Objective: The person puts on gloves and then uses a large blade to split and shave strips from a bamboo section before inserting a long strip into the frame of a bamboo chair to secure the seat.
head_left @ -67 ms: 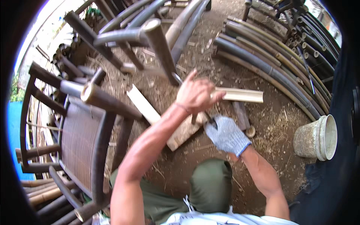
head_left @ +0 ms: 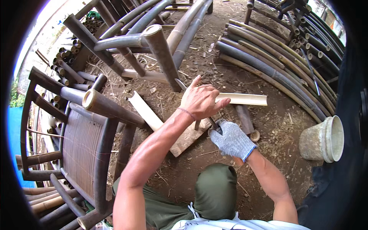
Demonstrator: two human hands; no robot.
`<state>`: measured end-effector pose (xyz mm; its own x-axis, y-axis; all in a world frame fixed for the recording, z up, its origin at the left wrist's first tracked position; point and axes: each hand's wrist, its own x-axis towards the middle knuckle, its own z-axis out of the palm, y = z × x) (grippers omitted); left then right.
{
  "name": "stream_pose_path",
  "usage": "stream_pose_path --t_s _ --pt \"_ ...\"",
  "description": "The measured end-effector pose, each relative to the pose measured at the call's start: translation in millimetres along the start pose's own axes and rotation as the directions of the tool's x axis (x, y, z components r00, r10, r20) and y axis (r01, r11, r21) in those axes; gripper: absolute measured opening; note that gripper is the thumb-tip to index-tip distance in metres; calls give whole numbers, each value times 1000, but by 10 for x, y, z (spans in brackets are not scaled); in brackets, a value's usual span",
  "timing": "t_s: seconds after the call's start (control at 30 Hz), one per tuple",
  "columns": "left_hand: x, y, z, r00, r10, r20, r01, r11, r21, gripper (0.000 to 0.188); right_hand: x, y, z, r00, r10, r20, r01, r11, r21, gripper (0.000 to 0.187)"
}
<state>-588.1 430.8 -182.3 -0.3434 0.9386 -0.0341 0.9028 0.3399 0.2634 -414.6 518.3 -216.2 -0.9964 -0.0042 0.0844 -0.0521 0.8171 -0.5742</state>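
My right hand (head_left: 232, 140), in a grey knit glove with a blue cuff, is closed around the handle of a long-bladed knife (head_left: 212, 123). The orange-brown handle end shows below the glove. The blade runs up and left beneath my bare left hand (head_left: 202, 99), and what looks like its curved tip shows beyond the knuckles. My left index finger and thumb stick out while the other fingers curl down; what they grip is hidden. Under my hands lies a wooden board (head_left: 189, 140). A split bamboo piece (head_left: 247, 99) extends to the right just past my left thumb.
Another pale split bamboo piece (head_left: 145, 111) lies left of my hands. Dark bamboo chairs stand at left (head_left: 82, 147) and ahead (head_left: 161, 50). Long bamboo poles (head_left: 268, 65) are stacked at right, near a dirty white bucket (head_left: 318, 142). Shavings litter the dirt floor (head_left: 283, 134).
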Motion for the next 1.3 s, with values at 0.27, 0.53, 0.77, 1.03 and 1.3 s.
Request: stream_pose_path --t_s 0.27,0.53,0.77,1.03,1.3 --pt "428 -20 261 999 -25 20 25 1000 13 69 136 230 -288 962 267 -62 -265 851 -454 21" --pt "-335 -312 246 942 -216 -256 231 973 29 88 -45 618 -7 803 504 316 -552 830 79 44" --pt "-1996 -509 767 452 -341 824 792 578 -195 23 -460 900 1064 827 560 42 -561 827 24 34" --pt "-2401 295 1434 536 -532 655 377 -544 -750 34 -181 620 1153 972 192 -138 -183 980 77 38" --pt "-2069 351 1383 583 -802 131 346 99 -933 26 25 96 1124 997 -71 4 70 994 84 45"
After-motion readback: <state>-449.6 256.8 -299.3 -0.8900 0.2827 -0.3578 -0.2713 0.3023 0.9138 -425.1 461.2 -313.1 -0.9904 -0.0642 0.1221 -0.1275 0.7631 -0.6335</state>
